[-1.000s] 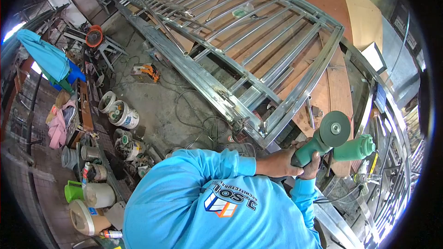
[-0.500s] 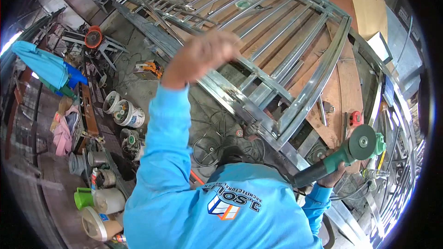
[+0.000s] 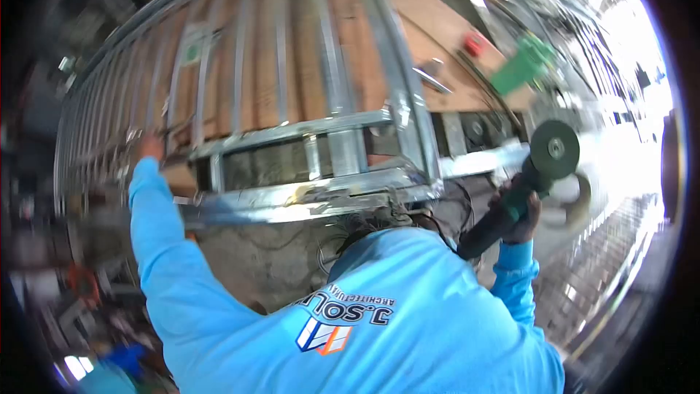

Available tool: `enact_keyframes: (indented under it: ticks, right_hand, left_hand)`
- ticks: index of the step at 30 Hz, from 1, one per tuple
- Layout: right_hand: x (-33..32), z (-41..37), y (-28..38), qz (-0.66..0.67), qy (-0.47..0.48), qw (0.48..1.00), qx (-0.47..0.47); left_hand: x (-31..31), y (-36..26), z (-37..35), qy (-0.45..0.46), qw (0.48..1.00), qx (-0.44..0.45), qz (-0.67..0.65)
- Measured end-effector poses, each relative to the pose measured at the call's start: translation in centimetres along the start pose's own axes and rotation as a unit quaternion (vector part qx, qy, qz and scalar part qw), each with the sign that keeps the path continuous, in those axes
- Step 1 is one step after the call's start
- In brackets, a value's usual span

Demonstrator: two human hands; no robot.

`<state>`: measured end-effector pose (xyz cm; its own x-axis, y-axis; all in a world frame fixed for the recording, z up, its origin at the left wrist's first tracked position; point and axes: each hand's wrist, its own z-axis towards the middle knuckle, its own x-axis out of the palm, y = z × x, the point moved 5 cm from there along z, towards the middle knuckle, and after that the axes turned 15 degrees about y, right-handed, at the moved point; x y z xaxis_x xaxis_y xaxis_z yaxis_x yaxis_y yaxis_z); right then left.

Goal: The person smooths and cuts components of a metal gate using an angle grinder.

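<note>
Blue shirt (image 3: 415, 314) reads "J.SOL"; right fingers (image 3: 535, 208) grip the grinder (image 3: 516, 201), left fingers (image 3: 151, 147) too blurred to tell.

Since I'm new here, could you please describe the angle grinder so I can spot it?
From the metal frame, look right to the right hand. The angle grinder is gripped there, set apart from the green container by its round dark disc.

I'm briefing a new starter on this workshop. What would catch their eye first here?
Probably the green angle grinder, held right of centre in the right hand, its round disc facing the camera. Next comes the large barred metal frame across the upper left and middle, with the blurred left hand near its lower side.
</note>
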<state>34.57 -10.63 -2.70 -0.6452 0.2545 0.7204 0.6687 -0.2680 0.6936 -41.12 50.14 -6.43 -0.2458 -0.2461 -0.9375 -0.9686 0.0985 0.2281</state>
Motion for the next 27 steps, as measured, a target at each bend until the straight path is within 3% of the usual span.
enact_keyframes:
  ticks: [1, 2, 3, 5, 7, 8, 10, 11, 13, 15, 16, 19, 20, 25, 27]
  right_hand:
    - [0.4, -1.3, 0.0, -0.052, -0.024, 0.998, -0.033]
    - [0.7, -2.6, 0.0, -0.059, -0.041, 0.996, -0.050]
    - [1.1, -3.8, 0.1, -0.065, -0.051, 0.995, -0.061]
    - [-0.1, -7.0, 0.5, -0.037, -0.108, 0.989, -0.091]
    - [-1.9, -9.2, 0.5, -0.030, -0.136, 0.985, -0.098]
    - [-2.2, -10.0, 0.9, -0.040, -0.154, 0.982, -0.100]
    - [-2.3, -9.7, 2.1, -0.052, -0.040, 0.993, -0.094]
    - [-2.4, -9.7, 2.4, -0.065, -0.057, 0.992, -0.093]
    - [-1.3, -7.9, 3.1, -0.076, 0.027, 0.994, -0.071]
    - [-1.7, -6.8, 3.1, -0.068, 0.023, 0.996, -0.056]
    - [-2.2, -6.7, 3.3, -0.068, 0.012, 0.996, -0.056]
    - [-2.3, -5.5, 2.1, -0.047, -0.005, 0.997, -0.064]
    - [-1.1, -4.6, 1.8, -0.063, 0.025, 0.996, -0.062]
    - [3.2, -2.2, 1.6, -0.072, 0.041, 0.995, -0.046]
    - [2.8, -2.6, 1.7, -0.066, 0.035, 0.996, -0.057]
  left_hand:
    - [-0.3, 0.0, 0.9, 0.048, 0.998, -0.041, 0.006]
    - [-0.3, -0.3, 1.8, 0.030, 0.999, 0.019, 0.018]
    - [0.8, 0.3, 3.9, 0.095, 0.994, 0.003, 0.058]
    - [-1.3, -1.6, 2.4, 0.119, 0.992, 0.033, 0.001]
    - [-0.2, -0.1, 3.3, 0.085, 0.996, 0.036, -0.008]
    - [0.1, 0.6, 3.6, 0.150, 0.988, 0.025, 0.013]
    - [-5.5, -3.3, -2.9, 0.111, 0.992, 0.058, -0.006]
    - [-8.3, -5.3, -6.1, 0.110, 0.991, 0.071, -0.001]
    - [-10.6, -6.2, -9.1, 0.109, 0.987, 0.104, -0.046]
    - [-11.1, -6.3, -9.7, 0.116, 0.982, 0.111, -0.098]
    - [-13.2, -8.3, -12.1, 0.110, 0.985, 0.124, -0.051]
    - [-14.3, -10.7, -14.1, 0.029, 0.978, 0.193, -0.077]
    - [-14.8, -11.9, -14.8, -0.044, 0.968, 0.236, -0.067]
    - [-21.0, -24.3, -22.8, -0.110, 0.918, 0.356, -0.137]
    - [-22.6, -31.3, -26.3, -0.082, 0.898, 0.391, -0.186]
